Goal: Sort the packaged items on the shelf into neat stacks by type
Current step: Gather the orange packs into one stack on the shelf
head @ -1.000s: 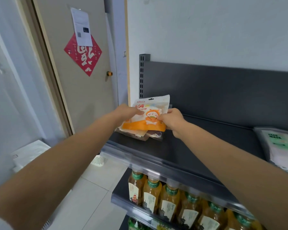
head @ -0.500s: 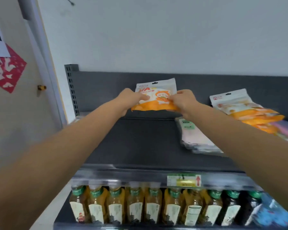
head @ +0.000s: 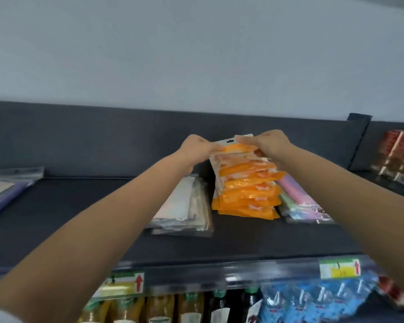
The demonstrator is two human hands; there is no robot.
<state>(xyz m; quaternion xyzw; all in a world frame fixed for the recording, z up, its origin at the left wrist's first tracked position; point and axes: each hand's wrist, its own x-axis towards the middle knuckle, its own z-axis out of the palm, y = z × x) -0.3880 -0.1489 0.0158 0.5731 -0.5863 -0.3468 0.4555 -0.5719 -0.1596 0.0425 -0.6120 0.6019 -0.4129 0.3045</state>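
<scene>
Head view shows us a long dark grey metal shelf point(head: 79, 217), with its back wall upright behind it. A wide stretch of board shows between the purple-tinted packets point(head: 5, 190) at the left edge and the piles right of centre, and a strip of it runs along the front edge.

A stack of orange-and-white plastic packets point(head: 247, 194) leans towards the back wall. It sits between a flat pile of pale clear-wrapped packets point(head: 184, 206), just beside it on the left, and a pile of pink and green pastel packets point(head: 299, 199) touching its right side.

On the stack's upper end we see the top orange-and-white packet point(head: 239, 148). Our left hand point(head: 196, 148) pinches its left upper corner and our right hand point(head: 266, 142) grips its right upper edge, both near the back wall.
</scene>
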